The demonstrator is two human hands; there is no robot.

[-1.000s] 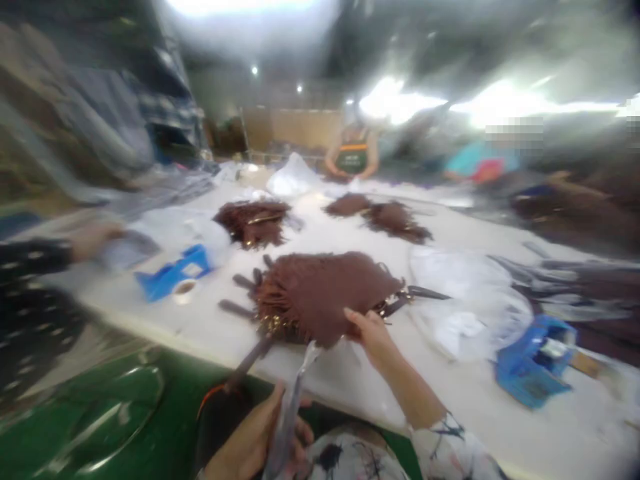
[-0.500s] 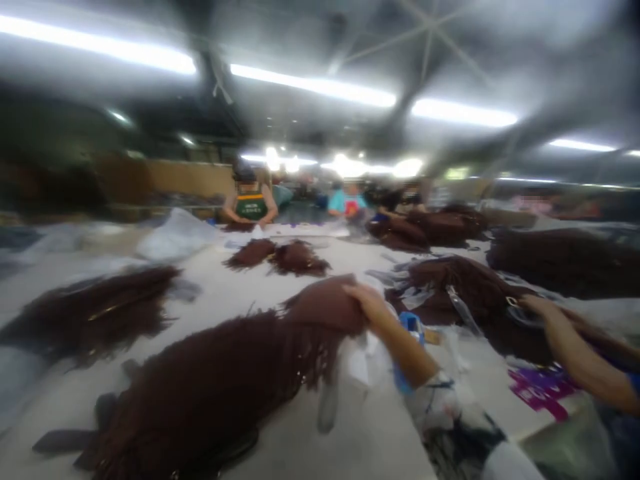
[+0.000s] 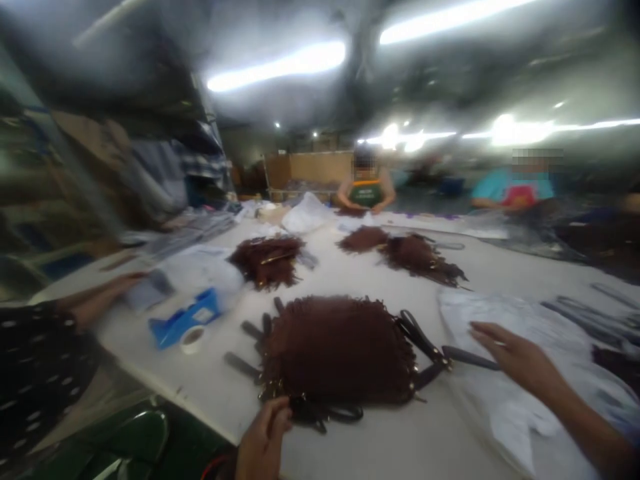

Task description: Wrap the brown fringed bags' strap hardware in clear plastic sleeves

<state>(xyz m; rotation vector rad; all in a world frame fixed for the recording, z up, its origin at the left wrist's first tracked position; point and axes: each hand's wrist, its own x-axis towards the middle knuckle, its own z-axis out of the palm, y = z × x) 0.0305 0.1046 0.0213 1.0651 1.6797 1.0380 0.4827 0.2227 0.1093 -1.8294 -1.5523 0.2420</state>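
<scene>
A brown fringed bag [image 3: 340, 350] lies flat on the white table [image 3: 400, 440] in front of me, with dark straps [image 3: 425, 343] trailing to its right. My left hand [image 3: 263, 437] comes up at the bottom edge, its fingers pinched on the bag's near edge by the dark strap loops [image 3: 325, 413]. My right hand is out of view. A bare arm enters from the lower right corner; it seems to be a co-worker's hand [image 3: 515, 357], lying open on a pile of clear plastic bags [image 3: 505, 400].
More fringed bags [image 3: 267, 259] [image 3: 415, 253] lie further back. A blue tape dispenser [image 3: 185, 320] and a tape roll [image 3: 191, 340] sit on the left, by a person in a dotted sleeve [image 3: 30, 360]. Two people work at the far end.
The view swung right and back. The bag was lifted, then laid flat again on the table. My right hand let go and left the view; my left hand now grips the bag's near edge.
</scene>
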